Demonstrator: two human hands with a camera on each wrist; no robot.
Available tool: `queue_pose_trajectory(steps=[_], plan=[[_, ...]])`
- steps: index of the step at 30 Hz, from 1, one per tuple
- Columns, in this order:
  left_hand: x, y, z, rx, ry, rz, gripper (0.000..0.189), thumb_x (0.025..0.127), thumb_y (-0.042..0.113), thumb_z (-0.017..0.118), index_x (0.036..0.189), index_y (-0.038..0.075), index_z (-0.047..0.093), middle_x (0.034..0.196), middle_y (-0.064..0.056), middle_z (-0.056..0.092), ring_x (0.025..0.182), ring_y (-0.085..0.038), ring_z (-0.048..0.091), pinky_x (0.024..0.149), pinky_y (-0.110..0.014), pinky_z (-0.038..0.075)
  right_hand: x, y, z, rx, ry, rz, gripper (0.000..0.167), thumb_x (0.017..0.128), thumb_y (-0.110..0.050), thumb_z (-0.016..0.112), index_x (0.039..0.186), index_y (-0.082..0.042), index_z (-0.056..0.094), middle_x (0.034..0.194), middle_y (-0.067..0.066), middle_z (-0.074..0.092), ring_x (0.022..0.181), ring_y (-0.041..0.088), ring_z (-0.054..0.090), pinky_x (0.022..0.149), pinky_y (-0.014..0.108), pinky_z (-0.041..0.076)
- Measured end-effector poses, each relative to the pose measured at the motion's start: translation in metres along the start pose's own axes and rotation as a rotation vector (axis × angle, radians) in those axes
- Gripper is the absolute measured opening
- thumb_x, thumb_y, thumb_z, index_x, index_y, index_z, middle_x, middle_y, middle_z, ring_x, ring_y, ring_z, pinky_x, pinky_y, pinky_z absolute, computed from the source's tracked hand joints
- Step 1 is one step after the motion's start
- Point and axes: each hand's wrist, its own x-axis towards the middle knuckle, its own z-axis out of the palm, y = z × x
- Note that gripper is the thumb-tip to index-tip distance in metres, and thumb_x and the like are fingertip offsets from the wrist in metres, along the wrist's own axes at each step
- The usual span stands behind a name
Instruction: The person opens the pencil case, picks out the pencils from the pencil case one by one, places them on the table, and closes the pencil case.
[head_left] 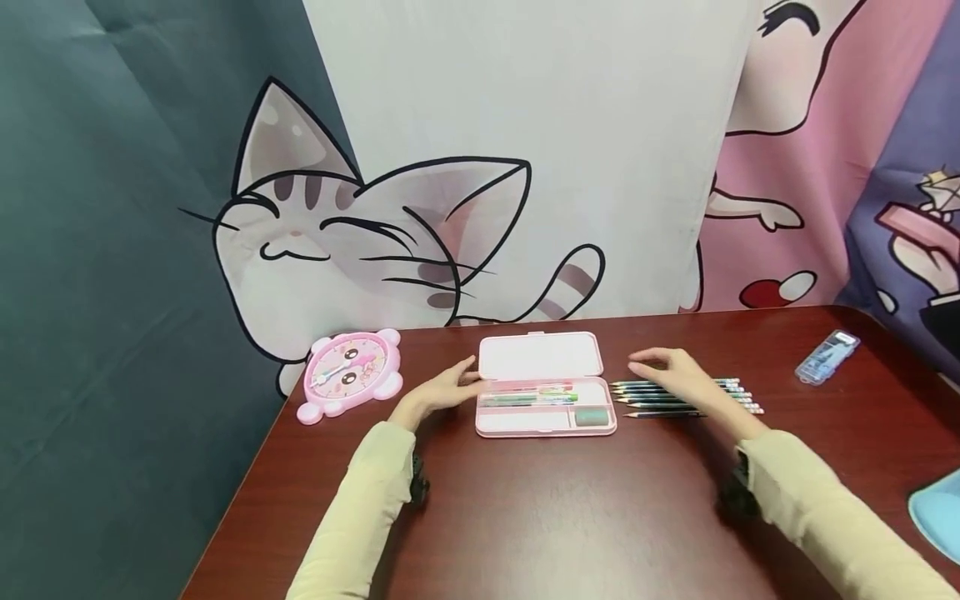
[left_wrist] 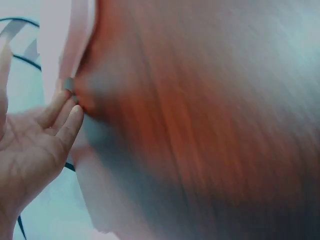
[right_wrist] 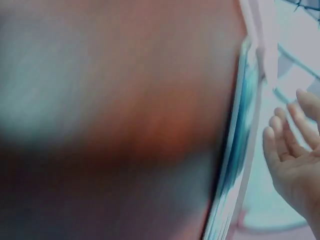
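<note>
A pink pencil case (head_left: 525,432) lies with its lid (head_left: 540,356) folded back on the table. Inside it are several pens (head_left: 528,400) and a grey-green block (head_left: 592,417). My left hand (head_left: 441,388) is at the case's left edge, fingers loosely extended; in the left wrist view its fingertips meet the pale edge, though whether they press is unclear. To the right of the case lies a row of dark pencils (head_left: 652,400). Over them hovers my right hand (head_left: 678,377), its relaxed fingers apart from the pencils in the right wrist view and holding nothing.
A pink bear-shaped clock (head_left: 351,372) lies at the far left of the brown table (head_left: 547,508). Toward the right back is a small clear blue packet (head_left: 827,357). A light blue object (head_left: 937,512) shows at the right edge. Behind the table hangs a cartoon-cat cloth.
</note>
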Motion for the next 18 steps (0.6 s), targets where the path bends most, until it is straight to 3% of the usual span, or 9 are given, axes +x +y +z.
queue_pose_trajectory(steps=[3,7,9,12,18], plan=[[0.010,0.004,0.001,-0.258,0.094,-0.096,0.068,0.095,0.038,0.044,0.145,0.000,0.016,0.141,-0.022,0.038,0.130,-0.030,0.040,0.108,-0.042,0.031,0.023,-0.020,0.015,0.217,-0.097,0.181,0.053,0.094,-0.027,0.049,0.131,0.011,0.041,0.131,0.031,0.045,0.110,0.035,0.056,0.092,0.038,0.047],[0.022,0.012,0.005,-0.488,0.204,-0.188,0.065,0.098,0.043,0.032,0.142,-0.004,0.022,0.135,-0.026,0.043,0.122,-0.030,0.047,0.103,-0.037,0.038,0.043,-0.038,0.026,0.445,-0.201,0.372,0.066,0.097,-0.028,0.041,0.139,0.015,0.015,0.141,0.034,0.029,0.127,0.039,0.039,0.103,0.040,0.037],[0.024,0.016,0.005,-0.531,0.251,-0.237,0.064,0.098,0.045,0.030,0.141,-0.002,0.027,0.133,-0.024,0.046,0.119,-0.028,0.050,0.101,-0.035,0.040,0.049,-0.044,0.027,0.506,-0.219,0.417,0.067,0.097,-0.028,0.040,0.141,0.013,0.010,0.142,0.033,0.027,0.130,0.038,0.036,0.105,0.040,0.034],[0.023,0.021,0.004,-0.567,0.273,-0.269,0.062,0.098,0.046,0.026,0.141,0.002,0.030,0.134,-0.021,0.046,0.119,-0.027,0.050,0.100,-0.034,0.041,0.052,-0.048,0.025,0.576,-0.221,0.425,0.068,0.097,-0.030,0.036,0.142,0.011,0.005,0.143,0.033,0.025,0.129,0.037,0.035,0.107,0.041,0.032],[0.022,0.025,0.001,-0.576,0.280,-0.206,0.054,0.099,0.045,0.020,0.142,0.015,0.031,0.135,-0.020,0.046,0.118,-0.031,0.051,0.099,-0.037,0.042,0.045,-0.052,0.015,0.687,-0.182,0.401,0.074,0.096,-0.046,0.034,0.145,0.003,0.008,0.143,0.031,0.025,0.130,0.039,0.034,0.106,0.044,0.032]])
